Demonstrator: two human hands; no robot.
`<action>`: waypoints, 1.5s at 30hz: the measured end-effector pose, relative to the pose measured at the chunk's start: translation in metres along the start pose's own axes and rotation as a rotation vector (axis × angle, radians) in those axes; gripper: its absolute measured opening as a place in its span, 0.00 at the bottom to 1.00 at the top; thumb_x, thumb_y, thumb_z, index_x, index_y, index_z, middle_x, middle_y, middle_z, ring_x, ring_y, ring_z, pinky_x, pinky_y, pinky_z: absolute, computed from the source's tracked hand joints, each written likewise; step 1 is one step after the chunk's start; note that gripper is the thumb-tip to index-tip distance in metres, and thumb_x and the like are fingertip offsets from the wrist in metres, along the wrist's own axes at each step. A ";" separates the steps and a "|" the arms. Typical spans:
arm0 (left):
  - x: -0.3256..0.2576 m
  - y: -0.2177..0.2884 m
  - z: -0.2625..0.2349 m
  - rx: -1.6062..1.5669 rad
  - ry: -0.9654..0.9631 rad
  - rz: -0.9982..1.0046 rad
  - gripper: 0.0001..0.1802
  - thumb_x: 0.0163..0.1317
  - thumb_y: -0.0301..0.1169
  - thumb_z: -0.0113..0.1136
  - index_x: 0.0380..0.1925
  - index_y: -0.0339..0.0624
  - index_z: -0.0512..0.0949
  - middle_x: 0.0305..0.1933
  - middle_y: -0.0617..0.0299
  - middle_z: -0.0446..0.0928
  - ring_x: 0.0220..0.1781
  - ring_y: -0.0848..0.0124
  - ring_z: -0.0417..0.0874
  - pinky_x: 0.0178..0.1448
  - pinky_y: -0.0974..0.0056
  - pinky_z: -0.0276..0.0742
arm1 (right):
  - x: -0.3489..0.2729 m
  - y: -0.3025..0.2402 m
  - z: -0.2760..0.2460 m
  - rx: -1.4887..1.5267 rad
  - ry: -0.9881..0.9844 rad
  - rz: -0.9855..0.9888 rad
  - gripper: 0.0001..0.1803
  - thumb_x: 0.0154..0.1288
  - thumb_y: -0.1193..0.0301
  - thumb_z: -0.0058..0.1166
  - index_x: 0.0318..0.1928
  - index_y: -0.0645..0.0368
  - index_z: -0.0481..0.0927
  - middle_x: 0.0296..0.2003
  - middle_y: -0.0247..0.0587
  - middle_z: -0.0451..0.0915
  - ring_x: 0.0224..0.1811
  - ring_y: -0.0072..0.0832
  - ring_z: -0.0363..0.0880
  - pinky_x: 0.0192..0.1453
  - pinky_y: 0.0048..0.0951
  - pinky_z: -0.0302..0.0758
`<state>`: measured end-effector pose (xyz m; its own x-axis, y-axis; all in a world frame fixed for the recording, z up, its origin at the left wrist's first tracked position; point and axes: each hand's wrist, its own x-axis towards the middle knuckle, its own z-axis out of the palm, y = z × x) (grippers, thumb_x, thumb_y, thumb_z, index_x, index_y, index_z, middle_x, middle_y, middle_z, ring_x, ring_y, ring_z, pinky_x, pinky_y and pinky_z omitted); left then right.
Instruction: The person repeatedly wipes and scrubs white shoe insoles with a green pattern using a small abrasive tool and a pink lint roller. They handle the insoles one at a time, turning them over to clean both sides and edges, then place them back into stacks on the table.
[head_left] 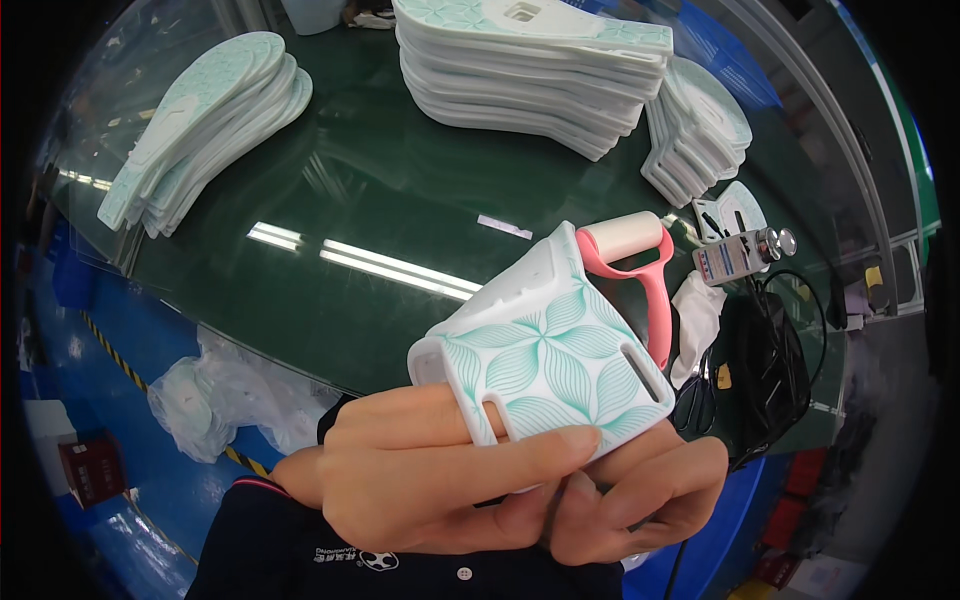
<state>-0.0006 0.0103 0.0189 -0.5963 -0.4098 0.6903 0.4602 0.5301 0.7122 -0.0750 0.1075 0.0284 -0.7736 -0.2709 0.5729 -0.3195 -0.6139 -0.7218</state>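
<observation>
Here, the panel (545, 345) points its slotted edge right, long axis unclear.

Between our left hand (425, 480) and right hand (640, 495) we hold a white moulded piece (545, 350), its patterned face up, tilted, printed with teal fine-lined petals. An oblong slot (648, 373) pierces it above our right hand; a plain white wall rises beyond our left.
</observation>
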 end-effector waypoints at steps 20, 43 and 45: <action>0.049 0.005 -0.034 0.514 0.034 0.075 0.15 0.34 0.19 0.63 0.28 0.36 0.73 0.24 0.62 0.73 0.26 0.74 0.74 0.34 0.72 0.69 | 0.003 -0.009 -0.023 -0.139 0.148 0.161 0.10 0.52 0.81 0.45 0.31 0.60 0.59 0.16 0.45 0.69 0.12 0.21 0.66 0.11 0.15 0.63; 0.003 0.011 -0.010 0.195 -0.114 -0.082 0.19 0.33 0.24 0.72 0.30 0.45 0.77 0.27 0.67 0.77 0.37 0.67 0.75 0.53 0.55 0.71 | 0.038 0.006 0.023 0.127 0.220 0.145 0.11 0.59 0.79 0.40 0.41 0.57 0.58 0.16 0.37 0.64 0.06 0.16 0.55 0.09 0.18 0.58; 0.002 0.007 -0.013 0.156 -0.139 -0.077 0.18 0.32 0.26 0.73 0.28 0.47 0.78 0.28 0.70 0.77 0.37 0.69 0.74 0.56 0.51 0.67 | 0.033 0.005 0.023 0.125 0.212 0.109 0.11 0.59 0.79 0.40 0.41 0.57 0.57 0.16 0.37 0.65 0.06 0.17 0.56 0.09 0.19 0.59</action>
<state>0.0104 0.0033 0.0266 -0.7155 -0.3530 0.6028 0.3090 0.6140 0.7263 -0.0895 0.0789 0.0526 -0.9013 -0.1874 0.3905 -0.1678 -0.6801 -0.7137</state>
